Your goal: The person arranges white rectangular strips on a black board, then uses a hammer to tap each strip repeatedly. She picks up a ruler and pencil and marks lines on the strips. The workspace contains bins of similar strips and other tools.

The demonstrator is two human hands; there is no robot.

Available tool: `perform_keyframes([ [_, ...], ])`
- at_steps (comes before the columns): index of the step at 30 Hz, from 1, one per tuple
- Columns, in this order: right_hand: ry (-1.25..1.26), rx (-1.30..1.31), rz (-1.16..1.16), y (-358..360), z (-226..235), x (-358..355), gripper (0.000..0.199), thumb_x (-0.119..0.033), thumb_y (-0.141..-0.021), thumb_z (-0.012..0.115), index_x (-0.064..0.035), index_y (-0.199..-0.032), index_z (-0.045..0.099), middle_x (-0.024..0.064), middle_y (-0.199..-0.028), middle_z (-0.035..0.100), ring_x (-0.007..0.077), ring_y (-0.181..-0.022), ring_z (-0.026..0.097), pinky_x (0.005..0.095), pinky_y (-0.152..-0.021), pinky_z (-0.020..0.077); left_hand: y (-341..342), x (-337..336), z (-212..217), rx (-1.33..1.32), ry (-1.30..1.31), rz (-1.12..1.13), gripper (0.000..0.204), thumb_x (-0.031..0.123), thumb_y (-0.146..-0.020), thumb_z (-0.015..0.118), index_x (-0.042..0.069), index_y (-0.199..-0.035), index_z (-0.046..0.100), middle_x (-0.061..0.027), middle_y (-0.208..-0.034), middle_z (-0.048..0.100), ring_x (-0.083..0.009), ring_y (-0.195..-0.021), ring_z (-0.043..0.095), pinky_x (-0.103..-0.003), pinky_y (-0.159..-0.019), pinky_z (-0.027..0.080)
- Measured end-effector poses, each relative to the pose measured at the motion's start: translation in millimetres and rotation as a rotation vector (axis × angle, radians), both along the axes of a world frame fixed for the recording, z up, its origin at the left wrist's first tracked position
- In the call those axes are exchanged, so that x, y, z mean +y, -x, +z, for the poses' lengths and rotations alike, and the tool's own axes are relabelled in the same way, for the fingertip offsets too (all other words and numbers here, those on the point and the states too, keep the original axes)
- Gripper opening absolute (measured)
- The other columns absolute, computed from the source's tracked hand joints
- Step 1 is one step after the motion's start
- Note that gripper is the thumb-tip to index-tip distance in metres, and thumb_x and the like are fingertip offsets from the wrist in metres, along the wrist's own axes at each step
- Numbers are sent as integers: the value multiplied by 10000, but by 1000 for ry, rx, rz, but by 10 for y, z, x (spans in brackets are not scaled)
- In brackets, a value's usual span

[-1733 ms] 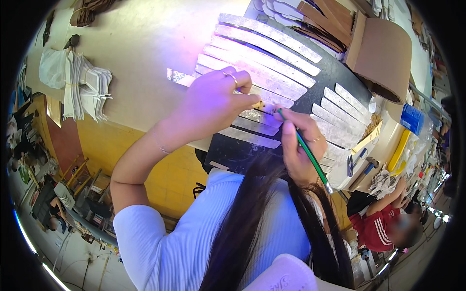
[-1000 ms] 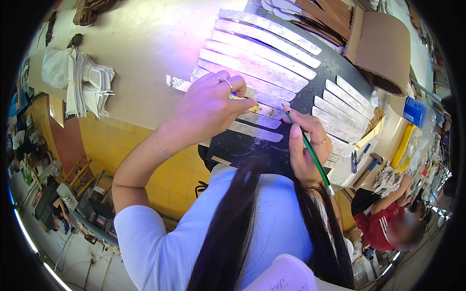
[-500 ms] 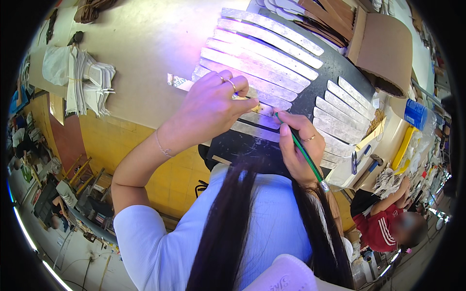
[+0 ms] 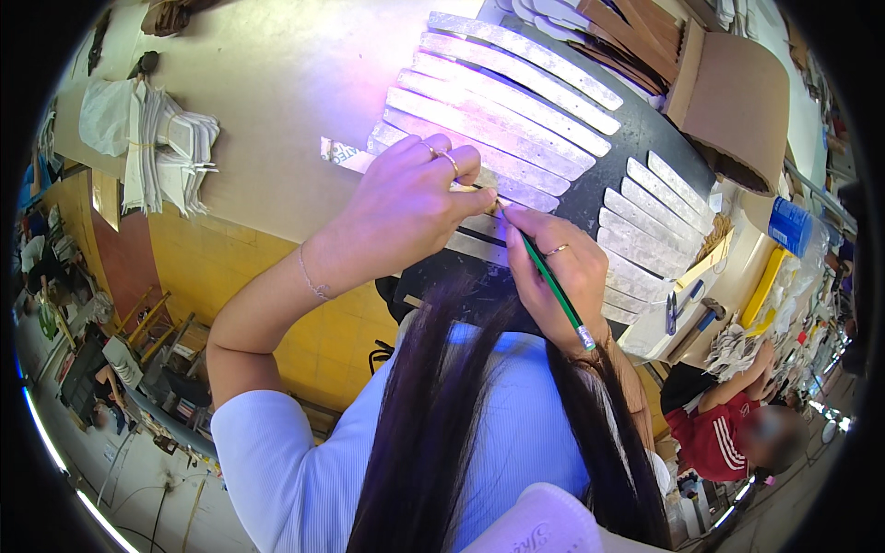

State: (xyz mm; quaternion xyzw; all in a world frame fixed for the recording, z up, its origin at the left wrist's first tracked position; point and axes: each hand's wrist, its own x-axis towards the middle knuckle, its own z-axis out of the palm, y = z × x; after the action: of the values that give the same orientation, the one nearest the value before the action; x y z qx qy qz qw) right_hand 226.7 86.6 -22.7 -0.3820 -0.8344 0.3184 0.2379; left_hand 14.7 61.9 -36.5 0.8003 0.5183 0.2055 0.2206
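My right hand (image 4: 560, 267) grips a green pencil (image 4: 556, 290) with a white eraser end, its tip pointing up and left toward my left fingertips. My left hand (image 4: 415, 194) is closed, thumb and fingers pinched over a small yellowish piece (image 4: 464, 187) that is mostly hidden. Both hands work over the lower strips of a row of long, pale grey curved strips (image 4: 502, 115) laid on a black board (image 4: 461, 286). A second group of shorter grey strips (image 4: 650, 226) lies fanned out to the right of my right hand.
Bundled white pieces (image 4: 166, 152) lie at the table's left. Along the right are a brown cardboard tube (image 4: 733, 106), a blue-labelled plastic bottle (image 4: 790, 224), small snips (image 4: 671, 313), a hammer (image 4: 698, 327) and a yellow tool (image 4: 763, 290). A person in red (image 4: 705, 429) sits at lower right.
My right hand and the pencil have shifted left, bringing the tip up to my left fingertips. The left hand stays nearly where it was.
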Motion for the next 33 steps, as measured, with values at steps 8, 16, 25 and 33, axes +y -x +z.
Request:
perform_keyframes([
  [8, 116, -40, -56, 5, 71, -21, 161, 2, -821, 712, -19, -978, 680, 135, -860, 719, 279, -746, 707, 348, -657, 545, -20, -5, -15, -35, -49, 17, 231, 99, -726, 721, 150, -949, 756, -27, -859, 532, -220, -805, 553, -357, -690, 462],
  [16, 150, 257, -181, -299, 40, -97, 142, 33, -882, 622, 41, -1019, 661, 214, -998, 729, 294, -915, 733, 343, -819, 563, 60, -35, 77, -111, 8, 66, 189, 152, -790, 768, 147, -979, 761, -26, -834, 570, -222, -774, 569, -347, -678, 450],
  [25, 137, 228, -147, -335, 68, -162, 171, 34, -867, 630, 28, -1036, 660, 190, -1003, 735, 300, -927, 729, 352, -821, 558, -19, -157, 7, -95, 11, 8, 232, 160, -780, 772, 145, -1012, 759, -15, -851, 571, -219, -790, 560, -355, -708, 451],
  [33, 110, 243, -144, -343, 43, -177, 179, 42, -850, 652, 27, -1028, 660, 188, -995, 734, 299, -913, 728, 349, -798, 560, -27, -170, -6, -63, -8, 4, 224, 168, -774, 778, 142, -996, 763, -14, -856, 583, -223, -798, 560, -352, -712, 454],
])
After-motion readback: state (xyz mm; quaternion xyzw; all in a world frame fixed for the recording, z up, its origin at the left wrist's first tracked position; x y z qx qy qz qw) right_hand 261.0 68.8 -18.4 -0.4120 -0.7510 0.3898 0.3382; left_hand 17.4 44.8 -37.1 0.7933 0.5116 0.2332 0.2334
